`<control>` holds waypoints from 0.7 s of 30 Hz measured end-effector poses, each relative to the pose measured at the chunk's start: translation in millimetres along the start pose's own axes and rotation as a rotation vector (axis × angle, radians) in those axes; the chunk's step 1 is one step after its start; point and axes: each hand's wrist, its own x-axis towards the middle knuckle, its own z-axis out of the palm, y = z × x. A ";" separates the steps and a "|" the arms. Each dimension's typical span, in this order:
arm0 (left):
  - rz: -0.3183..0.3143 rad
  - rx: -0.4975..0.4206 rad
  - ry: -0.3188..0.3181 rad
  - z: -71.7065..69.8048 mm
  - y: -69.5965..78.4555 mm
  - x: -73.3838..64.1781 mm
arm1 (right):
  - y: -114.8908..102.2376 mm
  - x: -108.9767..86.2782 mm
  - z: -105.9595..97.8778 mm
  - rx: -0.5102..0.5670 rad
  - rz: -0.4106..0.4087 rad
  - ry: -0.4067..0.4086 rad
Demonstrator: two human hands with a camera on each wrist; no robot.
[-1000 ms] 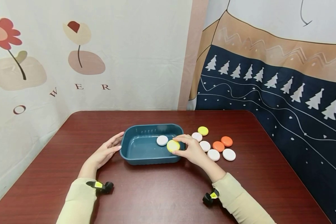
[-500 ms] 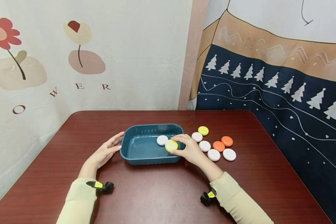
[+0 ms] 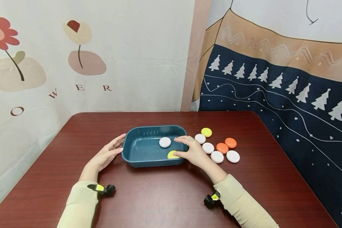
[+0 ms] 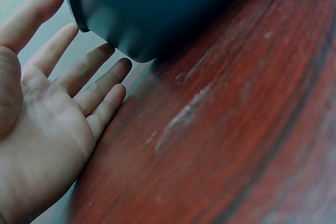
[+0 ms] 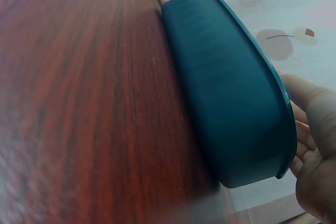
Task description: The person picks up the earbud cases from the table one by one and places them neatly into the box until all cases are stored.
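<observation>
A dark teal rectangular tub [image 3: 142,164] stands on the table. Inside it lie a white disc [image 3: 165,142] and, by the near wall, a yellow disc [image 3: 172,155], partly hidden by the right thumb and the rim. My right hand [image 3: 194,152] reaches over the tub's right end, thumb and fingers apart with nothing between them. At the left end, my left hand [image 3: 104,156] touches the tub with extended fingers; the left wrist view shows its fingertips against the wall [image 4: 126,35]. In the right wrist view the tub's wall [image 5: 231,93] hides the discs.
Right of the tub, loose discs lie on the dark red wooden table [image 3: 159,196]: a yellow one [image 3: 206,132], several white ones [image 3: 233,156] and two orange ones [image 3: 231,142]. Printed cloths [image 3: 142,57] hang behind the table.
The yellow disc, pinched by my right hand over the tub before, has dropped onto the tub's floor. The right thumb and fingers have let go. My left hand keeps its place.
</observation>
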 end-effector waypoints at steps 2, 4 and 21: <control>0.002 -0.002 -0.003 -0.1 0.1 0.0 | -0.8 -0.1 -0.3 0.009 0.006 0.004; 0.002 -0.004 -0.004 -0.3 0.2 0.0 | -1.6 -0.2 -1.0 0.017 0.012 0.007; 0.009 -0.013 -0.008 0.4 0.1 -0.8 | -5.7 0.1 -18.8 0.061 0.044 0.057</control>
